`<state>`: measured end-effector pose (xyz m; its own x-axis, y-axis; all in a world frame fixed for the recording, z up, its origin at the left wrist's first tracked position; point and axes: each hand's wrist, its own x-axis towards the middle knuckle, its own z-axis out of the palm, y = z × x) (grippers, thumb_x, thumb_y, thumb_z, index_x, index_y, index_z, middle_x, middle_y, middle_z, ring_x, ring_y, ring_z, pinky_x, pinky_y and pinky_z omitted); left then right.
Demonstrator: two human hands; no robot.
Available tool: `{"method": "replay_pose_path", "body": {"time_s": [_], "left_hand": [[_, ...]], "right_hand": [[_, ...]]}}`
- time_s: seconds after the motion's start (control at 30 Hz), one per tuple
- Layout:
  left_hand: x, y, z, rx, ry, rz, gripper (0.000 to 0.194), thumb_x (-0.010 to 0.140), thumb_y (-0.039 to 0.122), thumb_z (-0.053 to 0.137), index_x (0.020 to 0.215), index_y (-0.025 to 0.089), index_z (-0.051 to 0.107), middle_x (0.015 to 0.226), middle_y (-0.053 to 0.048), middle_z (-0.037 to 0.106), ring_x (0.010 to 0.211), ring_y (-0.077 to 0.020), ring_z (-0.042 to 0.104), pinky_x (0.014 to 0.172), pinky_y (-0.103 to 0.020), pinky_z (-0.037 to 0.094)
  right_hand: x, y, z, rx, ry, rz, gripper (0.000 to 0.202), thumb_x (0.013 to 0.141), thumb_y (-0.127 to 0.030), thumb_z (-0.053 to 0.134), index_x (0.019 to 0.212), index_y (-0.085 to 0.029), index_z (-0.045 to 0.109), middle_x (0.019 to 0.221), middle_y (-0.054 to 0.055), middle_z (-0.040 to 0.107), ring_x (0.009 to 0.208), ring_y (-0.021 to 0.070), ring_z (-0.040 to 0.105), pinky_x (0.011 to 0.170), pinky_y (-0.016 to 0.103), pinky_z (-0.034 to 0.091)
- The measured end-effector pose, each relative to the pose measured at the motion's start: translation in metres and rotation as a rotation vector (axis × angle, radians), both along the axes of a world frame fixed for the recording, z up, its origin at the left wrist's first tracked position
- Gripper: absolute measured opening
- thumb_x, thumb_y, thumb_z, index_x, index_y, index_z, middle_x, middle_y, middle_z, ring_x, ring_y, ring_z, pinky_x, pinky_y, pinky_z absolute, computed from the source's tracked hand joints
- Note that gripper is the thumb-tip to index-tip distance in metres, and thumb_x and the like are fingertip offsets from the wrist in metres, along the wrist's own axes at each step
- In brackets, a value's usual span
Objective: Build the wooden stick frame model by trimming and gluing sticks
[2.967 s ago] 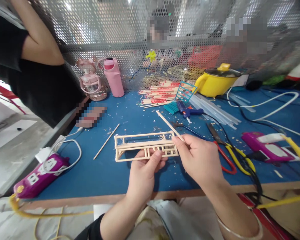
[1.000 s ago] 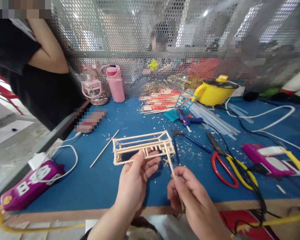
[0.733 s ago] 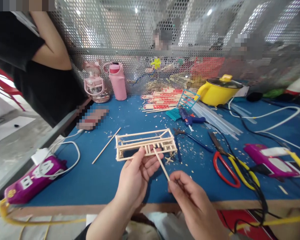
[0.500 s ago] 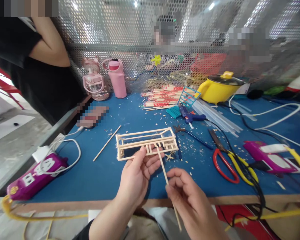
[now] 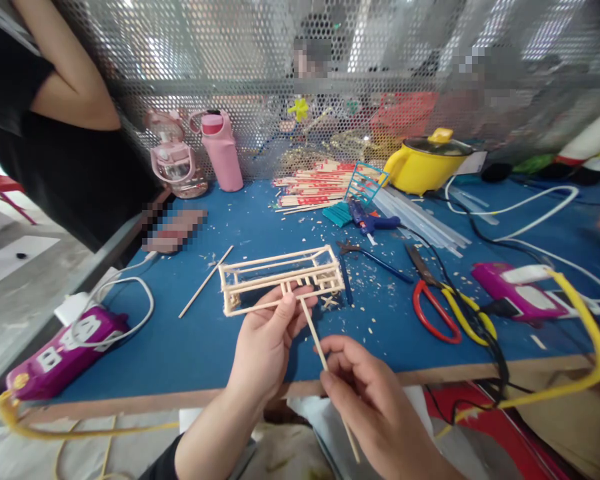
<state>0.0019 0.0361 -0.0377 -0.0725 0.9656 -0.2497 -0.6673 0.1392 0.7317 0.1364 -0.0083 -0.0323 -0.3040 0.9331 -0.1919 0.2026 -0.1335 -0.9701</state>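
Note:
A box-shaped frame of wooden sticks is held in my left hand, thumb on its near bar and fingers behind and under it. Short upright pieces stand along that near side. Between the thumb and fingers of my right hand is a long thin wooden stick, slanting down toward me. Its far end meets the near bar beside my left thumb; whether it is attached there I cannot tell. Another loose stick lies on the blue table left of the frame.
Pliers, red-and-yellow scissors and a glue gun lie to the right. Behind are bundled sticks, clear glue sticks and a yellow pot. Purple power strips flank the table. A person in black is at left.
The whole view has shifted slightly. My left thumb has moved right along the near bar, up against the stick's far end. Both hands keep their holds.

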Motion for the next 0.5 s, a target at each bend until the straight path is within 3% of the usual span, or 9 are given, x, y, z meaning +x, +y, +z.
{"method": "replay_pose_path", "body": {"time_s": [0.4,0.5], "left_hand": [[0.0021,-0.0038,0.0013,-0.073,-0.065,0.000,0.022,0.078,0.019,0.067,0.100,0.013,0.065,0.096,-0.008,0.072,0.084,-0.0129,0.069,0.071,-0.017,0.054],[0.0014,-0.0049,0.0011,-0.078,-0.073,0.003,0.021,0.078,0.020,0.067,0.099,0.014,0.066,0.096,-0.008,0.073,0.084,-0.0128,0.069,0.071,-0.018,0.054]], "right_hand": [[-0.0014,-0.0003,-0.0056,-0.005,-0.010,0.019,0.027,0.090,-0.034,0.046,0.111,-0.016,0.052,0.066,-0.005,0.048,0.055,0.0082,0.045,0.048,0.019,0.036],[0.0062,0.0045,-0.0056,0.122,-0.125,0.022,0.030,0.091,-0.033,0.046,0.114,-0.017,0.057,0.066,-0.002,0.053,0.055,0.0096,0.048,0.048,0.020,0.039]]}}
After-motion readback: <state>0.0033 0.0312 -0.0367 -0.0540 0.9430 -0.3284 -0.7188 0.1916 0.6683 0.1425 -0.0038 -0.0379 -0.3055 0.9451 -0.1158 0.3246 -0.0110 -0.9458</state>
